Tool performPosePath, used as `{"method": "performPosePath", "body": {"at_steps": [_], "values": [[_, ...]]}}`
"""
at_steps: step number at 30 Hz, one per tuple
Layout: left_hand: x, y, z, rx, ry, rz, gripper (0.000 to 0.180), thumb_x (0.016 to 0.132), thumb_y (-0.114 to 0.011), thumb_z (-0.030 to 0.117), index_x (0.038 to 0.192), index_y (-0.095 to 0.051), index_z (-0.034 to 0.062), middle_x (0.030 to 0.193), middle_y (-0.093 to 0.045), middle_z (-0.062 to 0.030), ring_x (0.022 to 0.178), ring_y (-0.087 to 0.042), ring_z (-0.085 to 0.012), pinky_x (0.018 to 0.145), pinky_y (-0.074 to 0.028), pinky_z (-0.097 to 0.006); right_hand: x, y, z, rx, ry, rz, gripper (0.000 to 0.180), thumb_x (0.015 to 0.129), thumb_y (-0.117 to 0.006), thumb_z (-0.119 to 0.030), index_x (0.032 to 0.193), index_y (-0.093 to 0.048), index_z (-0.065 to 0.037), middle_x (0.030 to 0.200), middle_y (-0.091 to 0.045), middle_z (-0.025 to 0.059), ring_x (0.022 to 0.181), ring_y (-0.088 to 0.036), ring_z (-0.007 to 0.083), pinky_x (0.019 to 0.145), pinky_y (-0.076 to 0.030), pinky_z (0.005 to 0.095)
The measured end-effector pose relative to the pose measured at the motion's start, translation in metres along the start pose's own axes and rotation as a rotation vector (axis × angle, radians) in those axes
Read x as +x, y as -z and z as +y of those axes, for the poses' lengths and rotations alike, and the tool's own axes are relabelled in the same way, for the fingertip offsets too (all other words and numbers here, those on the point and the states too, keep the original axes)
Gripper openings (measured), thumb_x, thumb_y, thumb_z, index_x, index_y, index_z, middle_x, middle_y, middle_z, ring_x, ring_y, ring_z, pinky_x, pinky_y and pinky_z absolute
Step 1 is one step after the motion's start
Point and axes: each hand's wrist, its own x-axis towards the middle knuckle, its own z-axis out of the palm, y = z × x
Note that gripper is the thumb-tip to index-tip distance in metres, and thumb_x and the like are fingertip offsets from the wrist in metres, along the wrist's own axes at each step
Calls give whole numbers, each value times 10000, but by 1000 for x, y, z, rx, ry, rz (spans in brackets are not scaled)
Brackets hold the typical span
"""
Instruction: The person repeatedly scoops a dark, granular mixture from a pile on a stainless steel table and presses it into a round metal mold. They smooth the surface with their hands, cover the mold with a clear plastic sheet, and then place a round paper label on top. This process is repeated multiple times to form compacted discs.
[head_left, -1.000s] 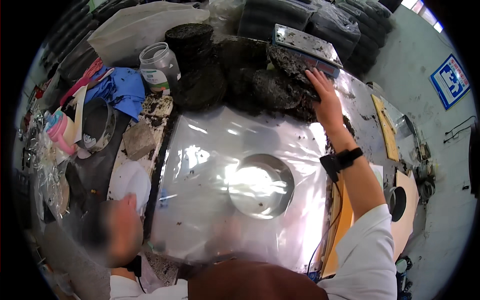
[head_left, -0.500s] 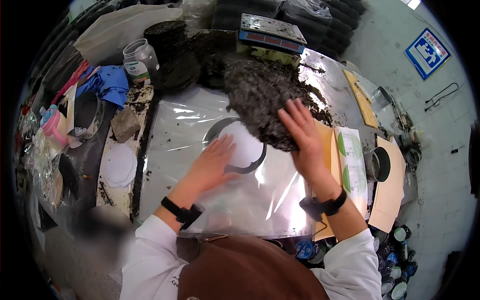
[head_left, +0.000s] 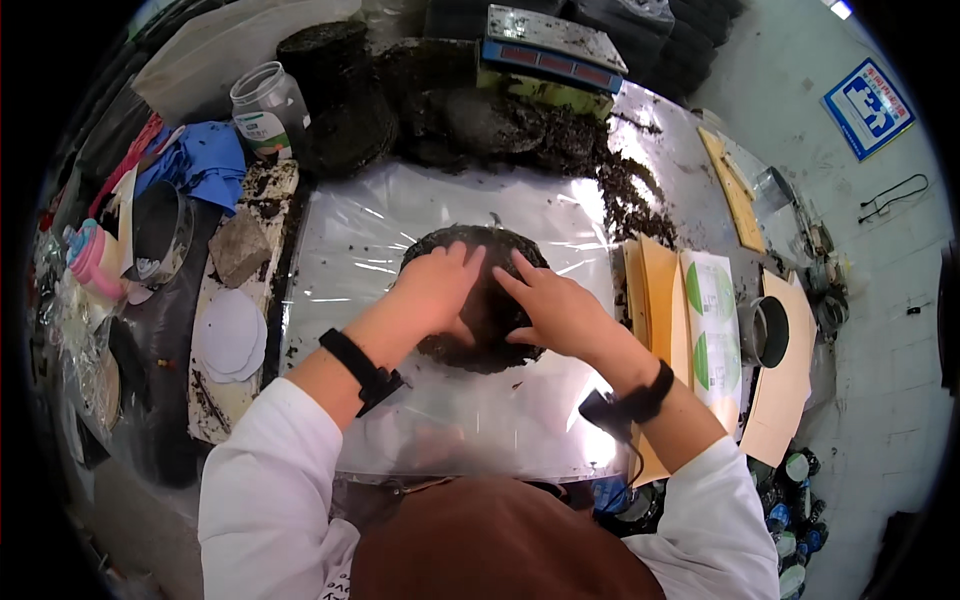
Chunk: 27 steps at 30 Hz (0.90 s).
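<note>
A dark, rough round cake of pressed leafy material (head_left: 430,243) lies flat on the clear plastic sheet (head_left: 400,425) in front of me. My left hand (head_left: 442,290) rests on the left part of its top with fingers spread. On its right part lies my right hand (head_left: 550,308), fingers likewise stretched apart. Neither hand grips the cake; both press on its surface. The white paper disc and dark ring seen earlier on the sheet are hidden beneath the cake.
More dark round cakes (head_left: 350,135) are stacked at the back, beside a digital scale (head_left: 555,55). At left stand a clear jar (head_left: 268,108), a stone block (head_left: 238,250) and white paper discs (head_left: 230,335). Brown cardboard sheets (head_left: 655,310) and a metal ring (head_left: 768,330) lie at right.
The dark cake, tilted up in my right hand before, now lies flat on the sheet over the white disc. My left hand has moved from the disc onto the cake.
</note>
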Motion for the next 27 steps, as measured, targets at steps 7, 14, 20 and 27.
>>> {"method": "performPosePath", "body": {"at_steps": [7,14,20,27], "values": [[23,-39,1,124,-22,-29,1171,487,-895,439,1422,-348,-6,1091,-539,-120,962,-596,-255,773,-543,-330,39,-60,-8,-436,-32,-8,529,714,-690,-156,1168,-534,65,977,-645,181,862,-619,261,711,-539,326],[36,-73,-3,103,-13,-135,1123,538,-881,418,1430,-334,9,1164,-528,-144,1017,-578,-277,835,-530,-343,52,-96,5,-361,-35,-123,390,783,-632,-133,1109,-584,75,919,-664,160,895,-627,280,676,-547,326],[17,-7,-7,28,-139,-289,717,759,-744,341,1345,-474,27,1146,-587,-147,1049,-569,-300,925,-461,-413,50,-8,10,126,201,63,490,831,-628,-140,1284,-527,18,1428,-448,184,1357,-395,289,1105,-330,392],[13,-43,-33,-799,164,502,447,838,-600,90,1276,-520,47,1172,-591,-167,1087,-551,-369,904,-468,-425,41,-83,98,1266,-212,135,518,1005,-393,-317,1401,-427,14,1405,-484,181,1304,-453,267,1103,-317,371]]}}
